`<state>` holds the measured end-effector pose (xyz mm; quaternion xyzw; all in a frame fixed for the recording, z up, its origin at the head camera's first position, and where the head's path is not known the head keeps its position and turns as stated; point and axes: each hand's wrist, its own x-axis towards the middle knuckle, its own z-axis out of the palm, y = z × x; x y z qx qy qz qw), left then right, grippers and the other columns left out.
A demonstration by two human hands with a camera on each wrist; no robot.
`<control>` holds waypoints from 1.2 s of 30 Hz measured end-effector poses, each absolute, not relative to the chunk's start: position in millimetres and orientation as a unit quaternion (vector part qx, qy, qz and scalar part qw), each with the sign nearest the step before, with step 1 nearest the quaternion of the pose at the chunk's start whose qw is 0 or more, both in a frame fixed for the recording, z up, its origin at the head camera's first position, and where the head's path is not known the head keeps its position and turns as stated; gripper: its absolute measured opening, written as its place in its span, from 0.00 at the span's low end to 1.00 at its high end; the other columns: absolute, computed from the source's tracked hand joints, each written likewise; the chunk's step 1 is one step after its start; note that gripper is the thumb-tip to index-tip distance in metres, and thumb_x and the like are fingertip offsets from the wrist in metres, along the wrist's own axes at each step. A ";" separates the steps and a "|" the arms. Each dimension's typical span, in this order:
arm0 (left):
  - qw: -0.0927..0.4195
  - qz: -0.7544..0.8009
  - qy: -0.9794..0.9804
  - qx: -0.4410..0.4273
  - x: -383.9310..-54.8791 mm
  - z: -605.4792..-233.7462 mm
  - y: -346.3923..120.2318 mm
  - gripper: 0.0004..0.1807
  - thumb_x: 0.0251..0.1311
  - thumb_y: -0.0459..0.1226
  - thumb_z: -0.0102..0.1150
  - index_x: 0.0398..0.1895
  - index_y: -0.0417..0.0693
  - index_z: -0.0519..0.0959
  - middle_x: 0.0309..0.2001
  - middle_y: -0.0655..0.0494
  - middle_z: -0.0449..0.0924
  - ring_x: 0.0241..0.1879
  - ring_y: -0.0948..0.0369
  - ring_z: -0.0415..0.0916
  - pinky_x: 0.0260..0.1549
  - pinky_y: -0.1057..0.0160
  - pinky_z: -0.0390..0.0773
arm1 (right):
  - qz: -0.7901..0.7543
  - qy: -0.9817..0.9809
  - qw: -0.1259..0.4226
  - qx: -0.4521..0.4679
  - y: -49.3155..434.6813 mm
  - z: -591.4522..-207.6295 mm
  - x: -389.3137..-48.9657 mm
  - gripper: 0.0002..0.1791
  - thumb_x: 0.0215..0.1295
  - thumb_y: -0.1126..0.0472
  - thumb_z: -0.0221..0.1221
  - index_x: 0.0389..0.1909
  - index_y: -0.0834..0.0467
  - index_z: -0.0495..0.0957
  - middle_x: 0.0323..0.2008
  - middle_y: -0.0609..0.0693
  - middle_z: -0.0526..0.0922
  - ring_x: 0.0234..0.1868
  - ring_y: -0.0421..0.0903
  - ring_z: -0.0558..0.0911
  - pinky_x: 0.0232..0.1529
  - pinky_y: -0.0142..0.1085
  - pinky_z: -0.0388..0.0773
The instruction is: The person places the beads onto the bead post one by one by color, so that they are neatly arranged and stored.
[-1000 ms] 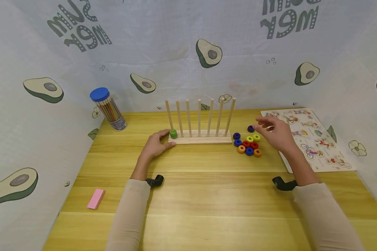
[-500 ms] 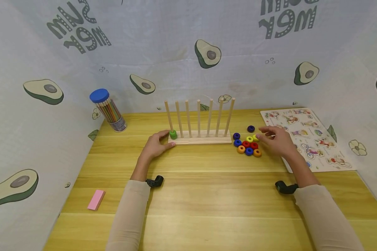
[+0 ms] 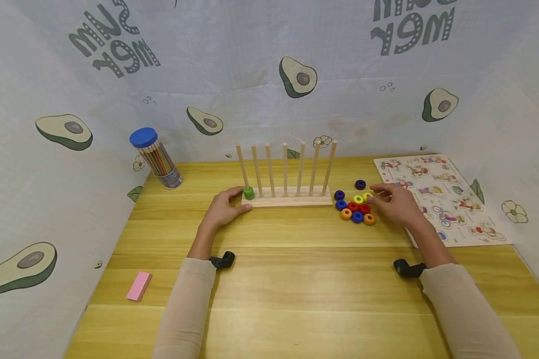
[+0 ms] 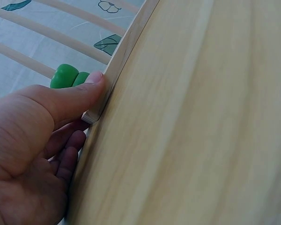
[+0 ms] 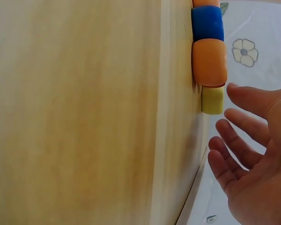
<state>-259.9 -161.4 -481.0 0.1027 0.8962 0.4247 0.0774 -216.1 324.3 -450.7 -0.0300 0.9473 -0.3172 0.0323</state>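
Observation:
My left hand [image 3: 222, 208] grips the left end of a wooden peg stand [image 3: 292, 201], thumb along its front and fingers round the end. Two green beads [image 4: 65, 76] are stacked on its leftmost peg, close by the thumb; the other pegs are bare. At the right, my right hand [image 3: 397, 203] reaches over the edge of a bead cluster, thumb and fingers loosely bent and apart. Its thumb tip lies right by a yellow bead [image 5: 212, 100]. Around it lie a red bead [image 3: 365, 209], an orange bead [image 5: 210, 62], a blue bead [image 3: 357, 217] and a dark blue bead [image 3: 360, 184].
A flat picture puzzle board [image 3: 458, 199] lies under and beyond the right hand. At the back left stands a clear jar [image 3: 156, 157] of coloured sticks with a blue lid. A pink block [image 3: 139, 286] lies at the front left of the wooden table [image 3: 305, 289].
My right hand has shifted slightly right and down, from near the dark blue bead to beside the yellow one. The left hand keeps its grip on the stand.

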 end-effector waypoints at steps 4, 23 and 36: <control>0.072 0.424 0.896 0.107 -260.6 -482.5 -162.3 0.38 0.63 0.51 0.72 0.75 0.57 0.71 0.76 0.51 0.67 0.78 0.49 0.61 0.77 0.46 0.61 | -0.304 0.951 0.035 -0.041 323.7 -452.3 -220.1 0.29 0.76 0.51 0.59 0.68 0.66 0.73 0.62 0.71 0.75 0.60 0.70 0.75 0.59 0.65 0.74; 0.072 0.425 0.897 0.097 -260.6 -483.9 -162.7 0.38 0.62 0.52 0.72 0.75 0.59 0.71 0.76 0.52 0.68 0.78 0.48 0.61 0.77 0.45 0.61 | -0.277 0.959 0.039 -0.043 322.5 -444.2 -221.3 0.26 0.76 0.52 0.59 0.66 0.66 0.75 0.60 0.72 0.77 0.60 0.69 0.75 0.57 0.65 0.75; 0.073 0.422 0.898 0.103 -261.6 -484.4 -162.6 0.39 0.61 0.52 0.72 0.75 0.58 0.71 0.76 0.51 0.68 0.77 0.48 0.62 0.77 0.45 0.62 | -0.296 0.953 -0.007 -0.063 309.3 -402.6 -213.3 0.26 0.79 0.52 0.56 0.68 0.65 0.74 0.60 0.69 0.78 0.58 0.67 0.77 0.56 0.62 0.77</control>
